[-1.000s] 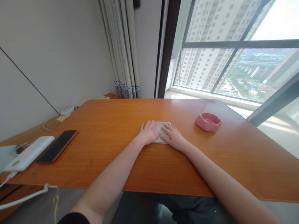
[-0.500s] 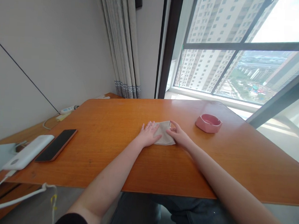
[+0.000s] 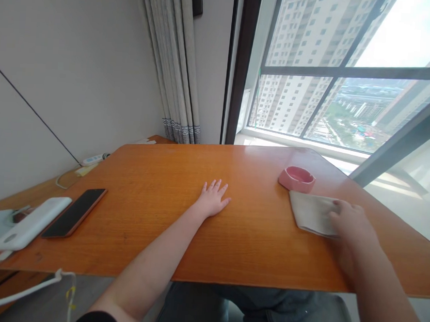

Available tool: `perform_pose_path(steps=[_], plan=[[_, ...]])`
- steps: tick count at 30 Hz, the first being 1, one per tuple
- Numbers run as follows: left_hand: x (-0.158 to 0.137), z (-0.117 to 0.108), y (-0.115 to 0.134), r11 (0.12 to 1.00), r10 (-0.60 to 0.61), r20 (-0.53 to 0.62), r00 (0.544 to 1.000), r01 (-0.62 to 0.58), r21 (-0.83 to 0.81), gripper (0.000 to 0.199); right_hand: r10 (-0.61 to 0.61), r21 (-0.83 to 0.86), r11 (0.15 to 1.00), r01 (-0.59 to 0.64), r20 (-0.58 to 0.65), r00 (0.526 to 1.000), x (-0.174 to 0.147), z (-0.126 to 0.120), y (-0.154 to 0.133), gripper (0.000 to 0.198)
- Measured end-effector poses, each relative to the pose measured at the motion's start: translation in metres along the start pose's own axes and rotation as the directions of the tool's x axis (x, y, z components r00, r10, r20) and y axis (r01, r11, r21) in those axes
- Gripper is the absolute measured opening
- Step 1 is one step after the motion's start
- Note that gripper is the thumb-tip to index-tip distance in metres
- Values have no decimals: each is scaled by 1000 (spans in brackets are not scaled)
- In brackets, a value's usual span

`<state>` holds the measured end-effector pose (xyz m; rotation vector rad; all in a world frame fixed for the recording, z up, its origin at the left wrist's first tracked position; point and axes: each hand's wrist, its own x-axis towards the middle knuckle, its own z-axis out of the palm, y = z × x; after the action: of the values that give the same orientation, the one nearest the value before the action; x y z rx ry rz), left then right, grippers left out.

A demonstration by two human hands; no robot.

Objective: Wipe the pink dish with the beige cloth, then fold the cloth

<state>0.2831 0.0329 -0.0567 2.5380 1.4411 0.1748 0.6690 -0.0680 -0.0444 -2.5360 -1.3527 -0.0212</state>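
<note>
My left hand (image 3: 211, 199) lies flat near the middle of the wooden table (image 3: 154, 201), fingers spread, holding nothing. On the right side, my right hand (image 3: 353, 225) pinches the right edge of a folded beige cloth (image 3: 312, 213); it is slightly blurred by motion. The cloth extends leftward from the fingers, just in front of a pink bowl (image 3: 297, 179) with angled sides. In this view the cloth's far edge meets or overlaps the bowl's lower front; whether they touch I cannot tell.
A black-screened phone (image 3: 75, 213) and a white power bank (image 3: 32, 222) with a white cable (image 3: 21, 292) lie at the left. Further back on that side is a power strip (image 3: 95, 159). A curtain (image 3: 177, 71) and window stand beyond the table.
My right hand has carried the cloth from beside my left hand to the right, near the pink bowl. My left hand stays in place, with the cloth gone from under it.
</note>
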Motion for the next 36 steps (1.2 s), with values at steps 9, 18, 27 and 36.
perform_pose_path(steps=[9,18,27,36], plan=[[0,0,-1,1000,1,-8,1000,-1,-21,64,-164,-149,975,162,4,987,-15,-10,-62,39],[20,0,-31,927,-5,-298,955,-108,-360,29,-828,567,453,688,-18,560,-85,34,-249,59],[26,-12,-55,943,-197,-250,948,113,-314,22,-606,688,595,415,46,794,-62,77,-319,43],[36,-12,-34,951,-308,-211,928,292,-105,25,-643,557,636,534,0,766,-60,90,-310,34]])
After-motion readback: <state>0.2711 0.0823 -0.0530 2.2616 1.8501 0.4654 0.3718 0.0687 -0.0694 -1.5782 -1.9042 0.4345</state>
